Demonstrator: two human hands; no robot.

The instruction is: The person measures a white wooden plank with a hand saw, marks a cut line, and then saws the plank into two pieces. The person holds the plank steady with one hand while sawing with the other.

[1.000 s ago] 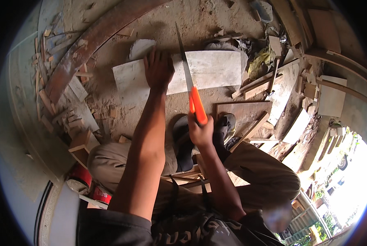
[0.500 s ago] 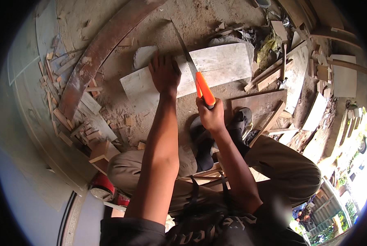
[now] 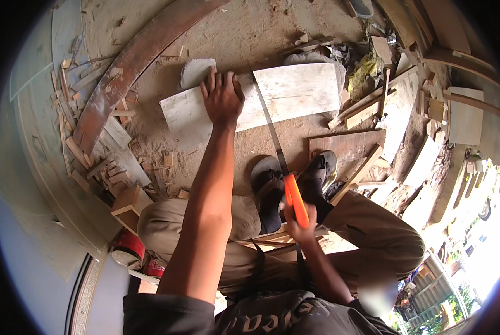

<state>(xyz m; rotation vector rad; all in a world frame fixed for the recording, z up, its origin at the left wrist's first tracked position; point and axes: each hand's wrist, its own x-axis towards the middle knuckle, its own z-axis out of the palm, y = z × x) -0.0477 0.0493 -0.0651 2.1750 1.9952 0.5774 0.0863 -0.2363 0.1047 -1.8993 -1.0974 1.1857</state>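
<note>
A pale, worn wooden board (image 3: 300, 92) lies across the ground ahead of my feet, raised on pieces of stone. My left hand (image 3: 223, 99) presses on it left of its middle, fingers spread and reaching to its far edge. My right hand (image 3: 302, 220) is wrapped round the orange handle (image 3: 296, 201) of a handsaw, drawn back close to my knees. The long, narrow saw blade (image 3: 272, 131) slants away over the board, just right of my left hand, with its tip by the far edge. How deep the blade sits in the wood I cannot tell.
My sandalled feet (image 3: 268, 187) stand below the board. A curved brown timber (image 3: 113, 84) lies at the left, with wood offcuts (image 3: 118, 173) scattered near it. A brown plank (image 3: 345, 146) and several loose battens are at the right. A red can (image 3: 128, 248) stands by my left knee.
My right hand has pulled the handsaw back toward my body, so the blade's tip now lies near the board's far edge. My left hand stays on the board.
</note>
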